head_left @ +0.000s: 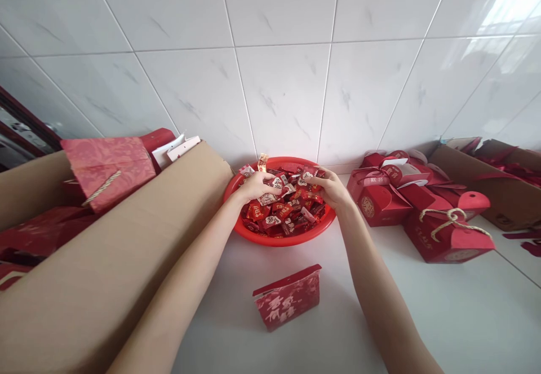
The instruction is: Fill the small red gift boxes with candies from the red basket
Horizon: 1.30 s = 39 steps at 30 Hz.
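Observation:
Both my hands reach into a round red plastic basket heaped with red-wrapped candies. At the basket's left side, my left hand has its thumb and fingers closed on a wrapped candy with white lettering. On the opposite side, my right hand pinches another wrapped candy between thumb and fingers. In front of the basket, between my forearms, a small dark-red printed gift box stands on the white table.
A large cardboard box with red gift bags rises close on my left. Several red gift boxes, some with cord handles, crowd the right side. Another cardboard box stands beyond them. A tiled wall backs the table.

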Tool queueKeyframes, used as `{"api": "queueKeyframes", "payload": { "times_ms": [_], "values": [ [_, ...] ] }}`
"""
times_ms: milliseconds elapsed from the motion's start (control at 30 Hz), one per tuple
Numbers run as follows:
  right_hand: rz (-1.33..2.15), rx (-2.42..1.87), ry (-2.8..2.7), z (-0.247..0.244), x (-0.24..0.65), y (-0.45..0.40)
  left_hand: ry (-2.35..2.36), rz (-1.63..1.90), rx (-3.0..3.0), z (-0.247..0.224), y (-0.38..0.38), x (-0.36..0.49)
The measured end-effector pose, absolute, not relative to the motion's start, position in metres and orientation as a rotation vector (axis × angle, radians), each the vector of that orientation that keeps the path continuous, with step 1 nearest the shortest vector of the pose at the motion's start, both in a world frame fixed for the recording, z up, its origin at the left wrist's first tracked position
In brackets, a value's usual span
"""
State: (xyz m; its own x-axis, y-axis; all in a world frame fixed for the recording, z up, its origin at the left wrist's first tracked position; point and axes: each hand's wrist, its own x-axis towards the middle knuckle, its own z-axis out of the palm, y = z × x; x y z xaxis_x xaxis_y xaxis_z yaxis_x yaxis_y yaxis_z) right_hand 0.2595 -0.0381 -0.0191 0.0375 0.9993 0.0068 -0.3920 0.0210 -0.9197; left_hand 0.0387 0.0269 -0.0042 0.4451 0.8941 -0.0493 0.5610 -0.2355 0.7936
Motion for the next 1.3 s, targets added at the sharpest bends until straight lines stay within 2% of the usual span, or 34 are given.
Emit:
{"api": "queueKeyframes", "payload": {
  "times_ms": [233, 433, 600, 767, 1100, 1300],
  "values": [
    [1.343, -0.928, -0.886, -0.018, 0.259, -0.039, 1.326, 0.449, 2.029, -0.002, 0.025, 0.038],
    [1.326, -0.929, -0.862, -0.019, 0.259, -0.039, 1.364, 0.136, 2.092, 0.005, 0.034, 0.032],
    [1.277, -0.918, -0.816, -0.017, 0.258, -0.038, 1.487, 0.310, 2.372, 0.006, 0.046, 0.050],
    [1.196, -0.912, -0.707, -0.018, 0.258, -0.036, 1.329, 0.203, 2.517, -0.005, 0.054, 0.075],
    [1.248, -0.881, -0.748, -0.021, 0.259, -0.034, 1.331, 0.388, 2.243, -0.016, 0.064, 0.067],
    [1.267, -0.887, -0.773, -0.020, 0.260, -0.035, 1.041, 0.587, 1.848, -0.008, 0.053, 0.055]
  ]
}}
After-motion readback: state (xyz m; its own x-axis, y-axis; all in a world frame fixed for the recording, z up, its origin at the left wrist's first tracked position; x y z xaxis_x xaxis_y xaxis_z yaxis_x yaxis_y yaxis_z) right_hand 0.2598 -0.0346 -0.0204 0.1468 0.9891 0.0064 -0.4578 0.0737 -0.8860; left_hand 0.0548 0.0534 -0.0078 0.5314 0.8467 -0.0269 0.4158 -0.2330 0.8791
